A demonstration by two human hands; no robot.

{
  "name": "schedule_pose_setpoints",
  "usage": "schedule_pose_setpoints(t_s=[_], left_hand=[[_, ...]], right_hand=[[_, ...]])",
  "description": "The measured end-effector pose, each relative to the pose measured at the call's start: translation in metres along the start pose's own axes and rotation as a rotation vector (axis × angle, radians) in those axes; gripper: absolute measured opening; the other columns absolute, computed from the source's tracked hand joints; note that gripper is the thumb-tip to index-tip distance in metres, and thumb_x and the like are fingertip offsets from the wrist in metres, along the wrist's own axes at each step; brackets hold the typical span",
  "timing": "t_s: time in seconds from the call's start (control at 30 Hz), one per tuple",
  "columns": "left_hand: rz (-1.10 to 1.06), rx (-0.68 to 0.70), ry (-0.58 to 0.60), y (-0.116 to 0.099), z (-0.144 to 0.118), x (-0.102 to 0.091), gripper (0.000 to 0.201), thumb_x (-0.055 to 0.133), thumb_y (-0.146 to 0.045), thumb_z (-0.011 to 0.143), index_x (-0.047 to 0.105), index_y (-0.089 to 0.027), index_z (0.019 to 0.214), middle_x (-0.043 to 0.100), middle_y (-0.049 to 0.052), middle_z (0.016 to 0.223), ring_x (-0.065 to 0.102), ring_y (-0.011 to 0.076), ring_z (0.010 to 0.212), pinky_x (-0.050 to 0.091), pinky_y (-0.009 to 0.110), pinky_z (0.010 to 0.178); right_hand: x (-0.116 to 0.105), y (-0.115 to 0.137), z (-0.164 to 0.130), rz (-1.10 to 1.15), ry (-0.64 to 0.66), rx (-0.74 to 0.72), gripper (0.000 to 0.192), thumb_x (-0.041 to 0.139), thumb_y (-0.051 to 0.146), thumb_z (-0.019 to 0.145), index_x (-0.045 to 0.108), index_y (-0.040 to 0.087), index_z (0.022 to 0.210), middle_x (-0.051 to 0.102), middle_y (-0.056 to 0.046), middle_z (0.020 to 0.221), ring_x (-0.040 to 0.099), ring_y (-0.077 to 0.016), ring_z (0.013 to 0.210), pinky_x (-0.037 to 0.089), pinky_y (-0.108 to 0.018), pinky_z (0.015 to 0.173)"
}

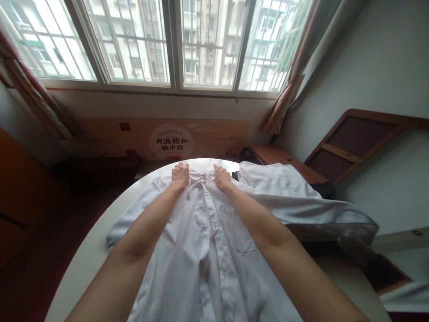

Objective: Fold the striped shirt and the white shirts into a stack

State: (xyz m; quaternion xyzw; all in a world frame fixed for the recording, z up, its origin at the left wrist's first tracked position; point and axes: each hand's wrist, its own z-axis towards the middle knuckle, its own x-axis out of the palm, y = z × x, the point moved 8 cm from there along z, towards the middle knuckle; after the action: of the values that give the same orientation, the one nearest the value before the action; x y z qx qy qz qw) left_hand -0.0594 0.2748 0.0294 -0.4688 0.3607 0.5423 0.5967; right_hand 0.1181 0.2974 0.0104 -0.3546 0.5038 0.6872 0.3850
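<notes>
A white shirt (208,241) lies flat on the round white desk (83,255), front side up, with a row of small buttons down its middle and a pocket on one side. Its left sleeve hangs near the desk's left edge. The left hand (181,175) rests palm down on the far end of the shirt, by the collar, with its fingers (181,167) close together and flat. Just to the right of it, the right hand (222,176) presses on the shirt in the same way; its fingers look flat too, though it is hard to see if they pinch the cloth. To the right of the shirt, more white cloth (301,201) spills over the desk's edge.
</notes>
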Motion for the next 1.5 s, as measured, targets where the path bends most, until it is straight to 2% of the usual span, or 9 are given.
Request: schedule_pose_setpoints(t_s=[0.13,0.23,0.37,0.6,0.73,0.9,1.07,1.3,1.5], left_hand=[[-0.135,0.173,-0.045,-0.018,-0.037,-0.008,0.025,0.045,-0.015,0.087,0.064,-0.018,0.104,0.057,0.015,0.117,0.050,0.0292,0.112,0.038,0.042,0.095],[-0.241,0.343,0.039,-0.033,-0.079,-0.002,0.025,0.047,-0.020,0.088,0.066,-0.020,0.102,0.062,0.011,0.110,0.055,0.0245,0.105,0.040,0.035,0.093],[-0.370,0.219,0.161,-0.027,-0.105,0.016,0.025,0.053,-0.021,0.084,0.067,-0.018,0.104,0.067,0.009,0.098,0.062,0.0197,0.089,0.045,0.028,0.082],[-0.373,-0.082,0.199,-0.020,-0.091,0.027,0.016,0.058,-0.022,0.077,0.072,-0.020,0.085,0.071,0.009,0.090,0.064,0.0211,0.086,0.045,0.028,0.076],[-0.366,-0.164,0.216,-0.023,-0.094,0.028,0.012,0.060,-0.025,0.077,0.071,-0.021,0.078,0.071,0.009,0.085,0.064,0.0226,0.084,0.045,0.030,0.074],[-0.368,-0.163,0.046,-0.023,-0.105,0.016,0.015,0.055,-0.027,0.083,0.067,-0.019,0.084,0.069,0.011,0.092,0.063,0.0236,0.089,0.042,0.035,0.084],[-0.422,-0.110,-0.037,-0.022,-0.107,0.011,0.015,0.051,-0.027,0.086,0.065,-0.020,0.086,0.068,0.010,0.091,0.061,0.0222,0.090,0.042,0.032,0.083],[-0.647,-0.129,0.016,-0.023,-0.100,0.016,0.013,0.057,-0.028,0.083,0.067,-0.019,0.082,0.070,0.007,0.085,0.063,0.0201,0.080,0.043,0.030,0.074],[-0.697,-0.106,0.058,-0.025,-0.097,0.017,0.015,0.061,-0.029,0.080,0.069,-0.017,0.080,0.071,0.007,0.079,0.064,0.0193,0.075,0.044,0.028,0.070]], right_hand=[[-0.017,0.021,-0.050,-0.131,-0.135,-0.116,0.043,0.050,0.017,0.087,0.047,0.017,0.129,0.046,-0.015,0.133,0.044,-0.0274,0.118,0.033,-0.036,0.096],[-0.011,0.036,-0.096,-0.104,-0.017,-0.191,0.031,0.049,0.037,0.090,0.057,0.019,0.115,0.058,-0.011,0.113,0.056,-0.0236,0.098,0.040,-0.032,0.085],[0.003,0.039,-0.127,-0.101,0.113,-0.157,0.029,0.054,0.040,0.086,0.061,0.017,0.103,0.064,-0.010,0.102,0.060,-0.0229,0.090,0.042,-0.030,0.079],[0.006,0.042,-0.111,-0.229,0.122,-0.076,0.024,0.050,0.023,0.085,0.067,0.012,0.097,0.066,-0.018,0.101,0.062,-0.0258,0.093,0.043,-0.032,0.079],[0.001,0.030,-0.102,-0.096,0.111,0.057,0.021,0.051,0.020,0.082,0.070,0.015,0.087,0.070,-0.014,0.093,0.064,-0.0246,0.090,0.044,-0.032,0.079],[-0.002,0.018,-0.098,0.335,-0.023,0.202,0.014,0.059,0.027,0.075,0.071,0.019,0.076,0.072,-0.005,0.080,0.065,-0.0187,0.078,0.045,-0.025,0.071],[0.018,0.011,-0.099,0.627,-0.038,0.297,0.016,0.061,0.027,0.066,0.072,0.017,0.073,0.070,-0.003,0.070,0.064,-0.0174,0.071,0.045,-0.023,0.062],[0.037,0.000,-0.101,1.039,0.053,0.404,0.018,0.057,0.022,0.059,0.070,0.014,0.069,0.062,0.002,0.055,0.054,-0.0115,0.050,0.041,-0.020,0.048],[0.036,0.000,-0.103,1.115,0.034,0.414,0.018,0.060,0.020,0.058,0.068,0.014,0.073,0.064,0.002,0.059,0.056,-0.0109,0.054,0.044,-0.020,0.053]])
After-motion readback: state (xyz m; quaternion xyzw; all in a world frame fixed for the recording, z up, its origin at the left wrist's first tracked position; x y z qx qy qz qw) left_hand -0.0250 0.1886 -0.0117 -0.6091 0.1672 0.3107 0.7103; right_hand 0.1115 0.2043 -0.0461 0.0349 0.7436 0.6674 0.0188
